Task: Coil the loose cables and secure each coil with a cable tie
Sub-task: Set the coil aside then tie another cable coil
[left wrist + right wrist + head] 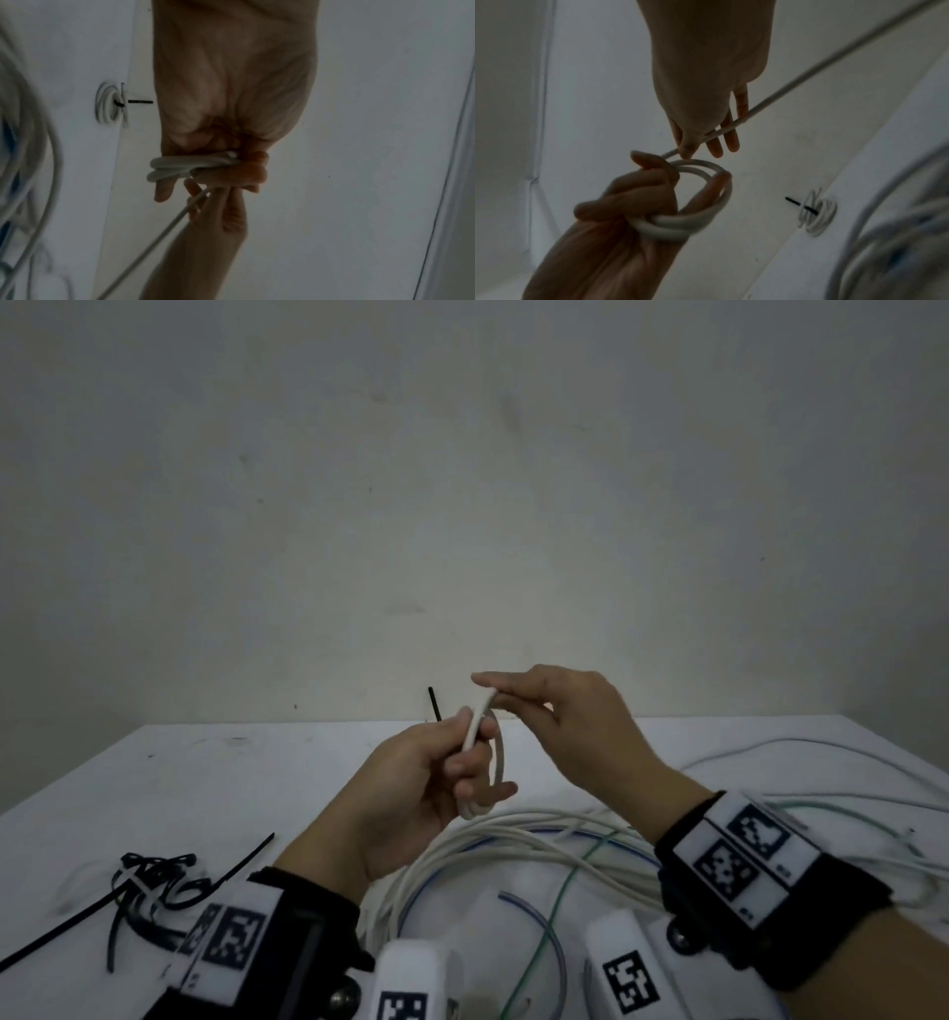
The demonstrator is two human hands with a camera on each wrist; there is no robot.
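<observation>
My left hand (475, 762) holds a small coil of white cable (495, 762) above the table, its fingers curled through the loops. In the right wrist view the coil (703, 221) shows two or three turns round those fingers. Just above it, my right hand (495, 695) pinches the same cable's free length (795, 81), which runs off taut toward my right wrist. A finished white coil (817, 217), bound by a black cable tie (802, 206), lies at the table's far edge. In the head view only that tie's tail (435, 706) shows behind my hands.
A tangle of loose white, blue and green cables (513, 845) covers the white table (246, 788) under and to the right of my hands. Several black cable ties (154, 880) lie at the near left. A plain wall rises behind the table.
</observation>
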